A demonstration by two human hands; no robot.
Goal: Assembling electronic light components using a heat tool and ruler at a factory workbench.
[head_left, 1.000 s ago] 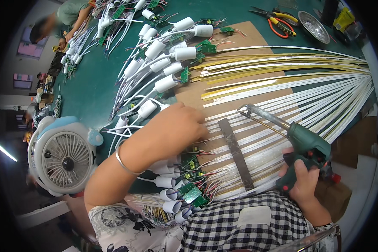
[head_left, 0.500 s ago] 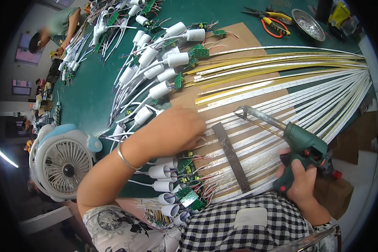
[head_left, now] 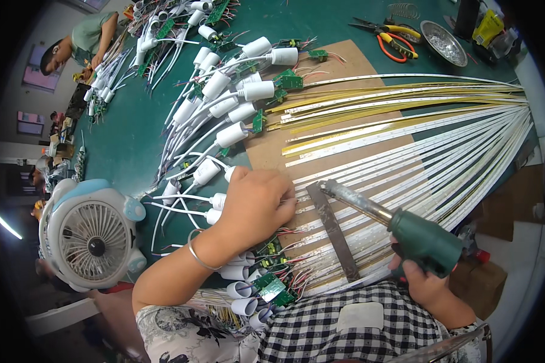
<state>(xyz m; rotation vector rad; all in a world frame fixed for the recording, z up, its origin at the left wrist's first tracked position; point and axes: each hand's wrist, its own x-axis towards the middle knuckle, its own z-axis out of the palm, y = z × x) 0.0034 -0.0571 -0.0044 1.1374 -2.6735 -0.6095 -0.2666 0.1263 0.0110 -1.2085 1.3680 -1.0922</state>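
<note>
L hand (head_left: 260,202): curled, knuckles up, at L edge of brn rectangular cardboard (head_left: 265,151); grasp can't tell | R hand (head_left: 427,283): grips dk-grn soldering gun (head_left: 427,239), tip aimed L, nr far end of dk flat bar (head_left: 336,239), over thin wht strips (head_left: 369,167)

Left hand (head_left: 257,204): any held item hidden | soldering gun (head_left: 427,242): handle mostly hidden
</note>
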